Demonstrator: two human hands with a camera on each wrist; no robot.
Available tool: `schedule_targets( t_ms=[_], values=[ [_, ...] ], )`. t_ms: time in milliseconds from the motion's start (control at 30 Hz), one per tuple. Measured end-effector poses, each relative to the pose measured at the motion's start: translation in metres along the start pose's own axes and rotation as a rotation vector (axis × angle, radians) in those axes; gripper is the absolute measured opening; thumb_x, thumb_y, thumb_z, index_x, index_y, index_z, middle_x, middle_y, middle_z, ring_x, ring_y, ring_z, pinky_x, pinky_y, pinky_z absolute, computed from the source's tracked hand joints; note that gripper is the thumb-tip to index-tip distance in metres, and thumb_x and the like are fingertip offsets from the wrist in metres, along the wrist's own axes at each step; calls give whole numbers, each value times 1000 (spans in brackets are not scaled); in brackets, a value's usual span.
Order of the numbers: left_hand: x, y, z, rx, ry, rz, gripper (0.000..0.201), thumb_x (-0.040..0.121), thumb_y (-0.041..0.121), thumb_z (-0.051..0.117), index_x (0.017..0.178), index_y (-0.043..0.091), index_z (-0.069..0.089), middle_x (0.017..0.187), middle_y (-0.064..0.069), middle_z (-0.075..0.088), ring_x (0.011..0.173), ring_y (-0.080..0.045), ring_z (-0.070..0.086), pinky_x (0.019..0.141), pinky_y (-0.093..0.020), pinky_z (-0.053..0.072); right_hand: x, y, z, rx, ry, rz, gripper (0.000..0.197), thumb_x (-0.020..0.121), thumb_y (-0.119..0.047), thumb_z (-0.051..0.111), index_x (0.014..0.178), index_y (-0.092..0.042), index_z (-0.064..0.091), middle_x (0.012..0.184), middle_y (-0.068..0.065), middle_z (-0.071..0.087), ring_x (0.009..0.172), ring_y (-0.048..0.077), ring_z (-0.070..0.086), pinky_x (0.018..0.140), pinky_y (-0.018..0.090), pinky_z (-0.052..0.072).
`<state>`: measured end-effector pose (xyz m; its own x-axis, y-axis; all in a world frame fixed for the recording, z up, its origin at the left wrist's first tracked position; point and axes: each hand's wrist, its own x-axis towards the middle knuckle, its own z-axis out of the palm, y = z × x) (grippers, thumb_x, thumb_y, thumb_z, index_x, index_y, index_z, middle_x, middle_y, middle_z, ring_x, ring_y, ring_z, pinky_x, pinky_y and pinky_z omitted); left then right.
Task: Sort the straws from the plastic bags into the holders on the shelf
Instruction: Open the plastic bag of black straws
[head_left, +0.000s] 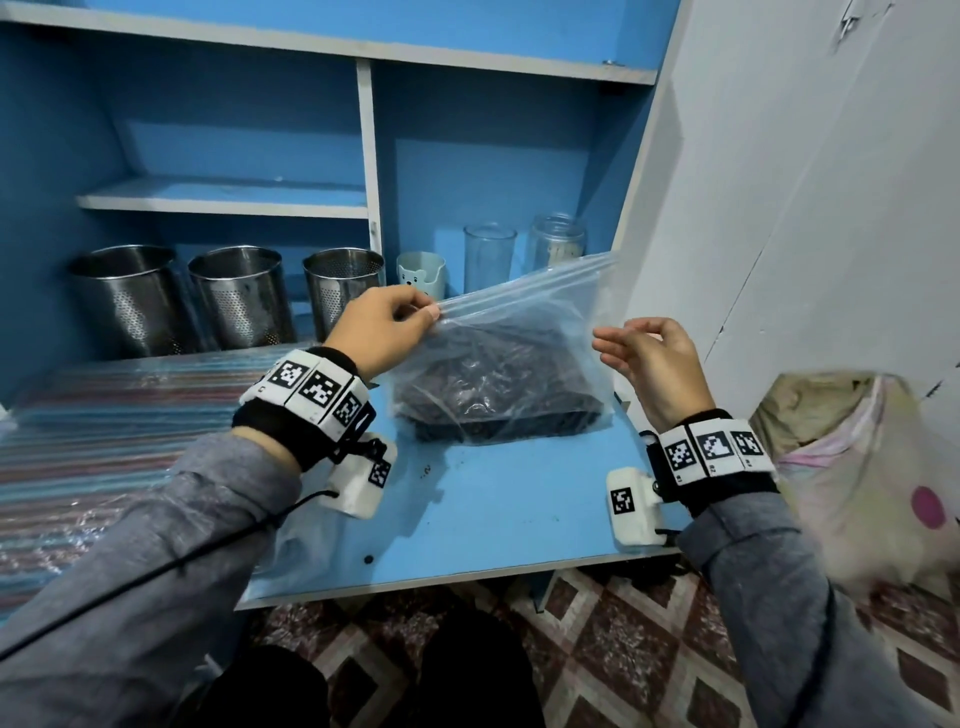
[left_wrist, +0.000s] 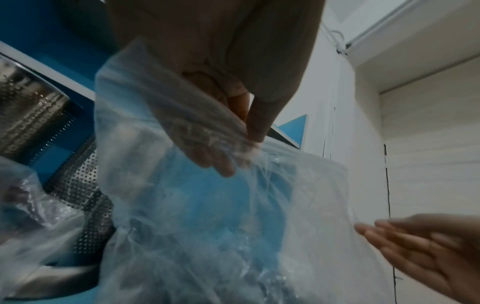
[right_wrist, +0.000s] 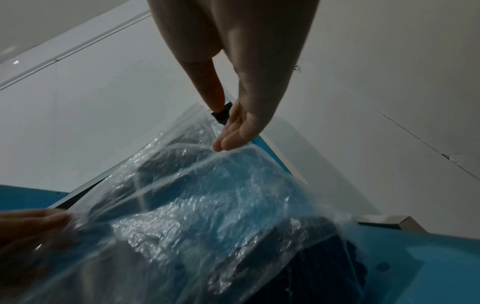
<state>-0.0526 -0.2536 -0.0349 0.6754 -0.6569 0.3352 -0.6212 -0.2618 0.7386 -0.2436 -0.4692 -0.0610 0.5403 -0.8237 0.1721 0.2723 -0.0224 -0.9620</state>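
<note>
A clear zip bag of black straws rests its bottom on the blue desk, its top lifted. My left hand pinches the bag's top left edge between thumb and fingers; the left wrist view shows that pinch on the crumpled plastic. My right hand hovers by the bag's right side, fingers relaxed and gripping nothing. In the right wrist view its fingertips are at the bag's rim, with dark straws below. Three perforated steel holders stand at the back.
A small bear cup, a glass and a jar stand behind the bag. Bags of striped straws cover the desk's left side. A cloth sack sits right of the desk, by the white wall.
</note>
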Motion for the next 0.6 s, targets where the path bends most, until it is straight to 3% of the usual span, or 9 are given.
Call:
schedule_targets(
  t_ms=[167,267,367,467,600],
  values=[
    [-1,8,2,-26,14,2,10,94,25,63,95,25,73,83,12,68,80,-6,60,90,-32,52,-8,5,14,-224,1,-161,15,91,-3,60,80,-13,62,77,4,65,68,10,62,71,21,53],
    [-5,13,1,8,9,20,9,93,28,64,96,30,73,81,21,64,75,5,54,86,-26,48,-15,3,33,-255,-91,-196,16,92,-10,63,77,-14,65,74,1,66,64,7,60,71,22,54],
    [-10,21,-3,58,-33,32,13,92,32,65,100,30,74,86,20,66,83,-1,58,89,-28,48,-24,2,61,-291,-228,-166,23,94,-24,63,74,-13,66,70,-4,68,59,5,60,63,19,51],
    [-17,26,-8,148,-100,54,16,91,34,66,105,32,75,98,14,72,95,-5,63,94,-29,49,-31,4,86,-297,-277,-117,34,92,-39,64,71,-12,67,66,-1,69,54,4,58,56,16,49],
    [-27,26,-20,191,-243,55,23,90,31,69,111,38,73,102,16,73,92,4,64,86,-18,47,-33,8,98,-252,-229,-115,32,93,-30,64,70,-8,65,61,0,65,49,3,55,50,14,46]
  ],
)
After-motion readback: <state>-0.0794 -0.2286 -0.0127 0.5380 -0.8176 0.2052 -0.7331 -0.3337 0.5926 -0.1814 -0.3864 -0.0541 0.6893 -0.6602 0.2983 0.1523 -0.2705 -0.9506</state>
